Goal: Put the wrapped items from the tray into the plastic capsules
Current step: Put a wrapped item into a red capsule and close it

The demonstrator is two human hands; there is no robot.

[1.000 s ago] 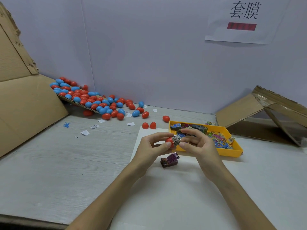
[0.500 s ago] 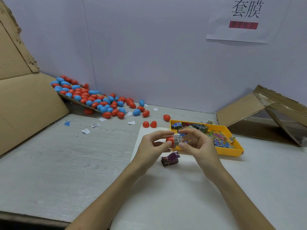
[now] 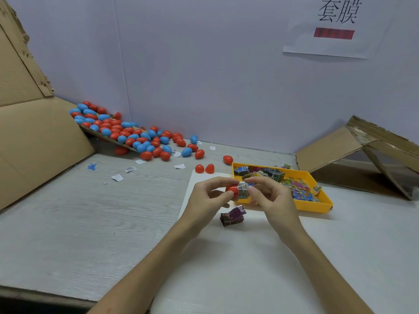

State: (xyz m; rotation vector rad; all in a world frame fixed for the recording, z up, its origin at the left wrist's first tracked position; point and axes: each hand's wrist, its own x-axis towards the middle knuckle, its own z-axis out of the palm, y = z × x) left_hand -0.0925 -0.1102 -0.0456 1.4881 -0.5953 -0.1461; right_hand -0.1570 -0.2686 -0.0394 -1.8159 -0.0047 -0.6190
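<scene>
The left hand (image 3: 204, 198) has its grip pinched on a red capsule half (image 3: 231, 190), thumb below and forefinger above. The right hand (image 3: 272, 200) pinches the wrapped item (image 3: 243, 191) that sticks out of the capsule's mouth. Since a second ago the right fingers have curled in closer round the wrapper; both hands stay in the same spot. Capsule and item share one long axis, lying level from left to right, with the rounded end leftward and the open mouth toward the right hand. They are held above a white sheet (image 3: 226, 268) on the surface, where a purple wrapped item (image 3: 233, 216) lies unmoved. The yellow tray (image 3: 317, 203) sits just behind.
</scene>
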